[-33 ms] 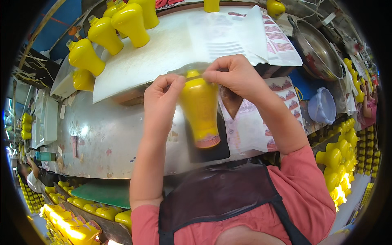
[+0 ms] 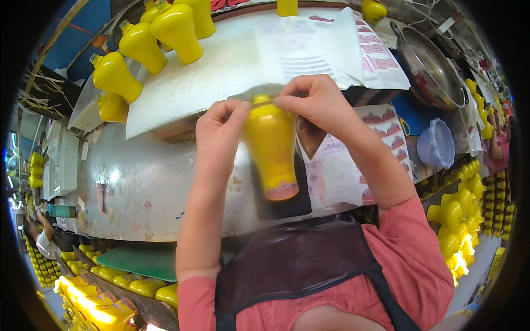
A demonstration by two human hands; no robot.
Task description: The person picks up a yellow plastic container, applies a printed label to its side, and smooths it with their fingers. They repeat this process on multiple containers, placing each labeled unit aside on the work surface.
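A yellow bottle (image 2: 270,146) with a narrow neck and a printed pinkish band near its base lies on a black pad (image 2: 301,193) on the metal table. On either side of its neck, my left hand (image 2: 223,129) and my right hand (image 2: 312,96) are closed, thumb against forefinger. Between them a thin translucent film (image 2: 256,91) spans the bottle's neck and shoulder. Its edges are hard to make out. A brown pointed scraper-like piece (image 2: 310,138) shows beside the bottle, below my right hand.
Several yellow bottles (image 2: 175,34) stand at the back left beside a white board (image 2: 182,94). Printed decal sheets (image 2: 386,124) lie to the right, near a pale blue bucket (image 2: 436,143) and a large metal pan (image 2: 430,66). More bottles (image 2: 455,212) fill racks below the table. Other people work at both sides.
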